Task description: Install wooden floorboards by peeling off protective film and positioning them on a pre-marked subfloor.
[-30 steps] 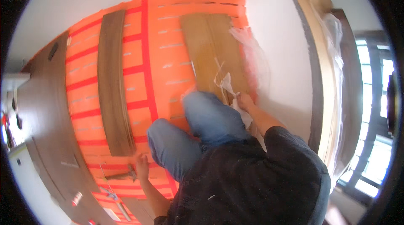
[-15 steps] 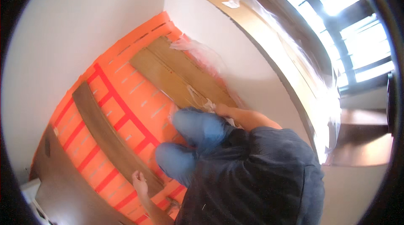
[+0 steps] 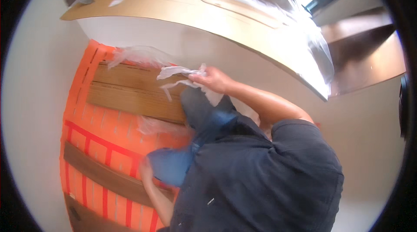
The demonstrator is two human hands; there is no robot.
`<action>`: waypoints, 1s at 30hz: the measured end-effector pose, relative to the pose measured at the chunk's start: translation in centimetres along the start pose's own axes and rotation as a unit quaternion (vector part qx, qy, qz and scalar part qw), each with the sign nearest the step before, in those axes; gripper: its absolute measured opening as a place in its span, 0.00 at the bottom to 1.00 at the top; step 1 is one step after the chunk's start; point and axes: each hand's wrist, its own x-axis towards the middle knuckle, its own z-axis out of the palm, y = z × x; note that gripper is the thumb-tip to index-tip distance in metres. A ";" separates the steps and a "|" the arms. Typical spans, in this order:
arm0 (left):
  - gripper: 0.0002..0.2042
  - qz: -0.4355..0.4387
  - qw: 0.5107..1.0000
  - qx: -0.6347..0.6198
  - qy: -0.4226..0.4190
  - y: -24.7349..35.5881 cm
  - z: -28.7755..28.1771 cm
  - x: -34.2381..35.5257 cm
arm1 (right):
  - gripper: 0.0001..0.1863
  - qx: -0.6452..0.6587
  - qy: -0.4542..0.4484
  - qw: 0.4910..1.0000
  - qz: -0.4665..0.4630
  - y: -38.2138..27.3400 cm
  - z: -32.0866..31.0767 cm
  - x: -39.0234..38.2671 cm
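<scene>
My right hand (image 3: 209,78) is closed on crumpled white wrapping (image 3: 173,72), its loose strips hanging past the fingers. Under and beyond it lie two brown wood-look planks (image 3: 134,91) side by side, with clear plastic film (image 3: 141,55) along their far edge. Beside my bent left knee is my left hand (image 3: 147,170), above a dark brown plank (image 3: 108,175); motion blurs its fingers, and I cannot tell whether they are open. That dark plank lies apart from the pair, on orange sheeting (image 3: 78,106) with red tape lines.
White walls (image 3: 30,102) rise at the left and beyond the planks. A ledge covered in tan board (image 3: 165,8) and draped with clear plastic (image 3: 319,58) runs across the upper side. Another dark brown panel (image 3: 89,219) is at the lower left.
My right hand has lifted and moved outward with the white wrapping. The left hand has drawn back towards my knee. My view has turned, so the planks now lie more nearly crosswise.
</scene>
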 end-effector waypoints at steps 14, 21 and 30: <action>0.17 0.071 0.993 -0.003 -0.095 13.2 8.1 -3.5 | 0.31 -0.036 0.461 0.693 0.553 63.9 -4.4 -28.6; 0.20 0.062 0.985 0.125 -0.098 18.8 8.7 -4.5 | 0.35 -0.203 0.358 0.785 0.463 76.3 -0.3 -21.1; 0.18 0.033 0.996 0.060 -0.051 16.9 8.1 -7.3 | 0.44 -0.170 0.314 0.807 0.471 74.0 -8.8 -19.9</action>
